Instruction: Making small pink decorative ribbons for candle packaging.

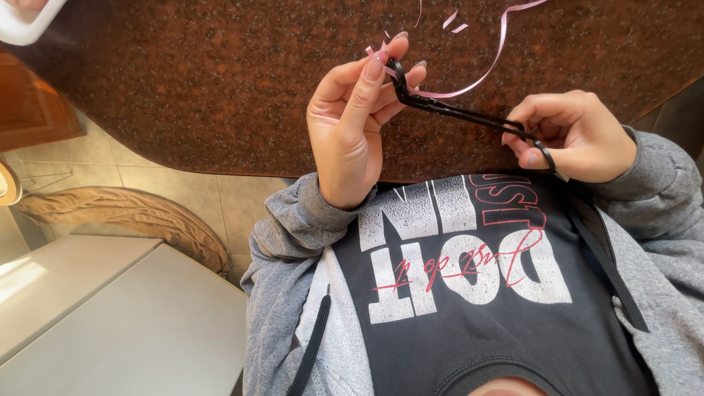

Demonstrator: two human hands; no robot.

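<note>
Beyond both hands, ribbon scraps [455, 22]

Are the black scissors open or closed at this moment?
Closed, it seems. The black scissors show as one thin dark line between the left hand and right hand, no gap between blades. The pink ribbon meets them at the left fingertips.

Speckled brown granite counter [183, 88], tiled floor [176, 183], white cabinet [125, 308].
</note>
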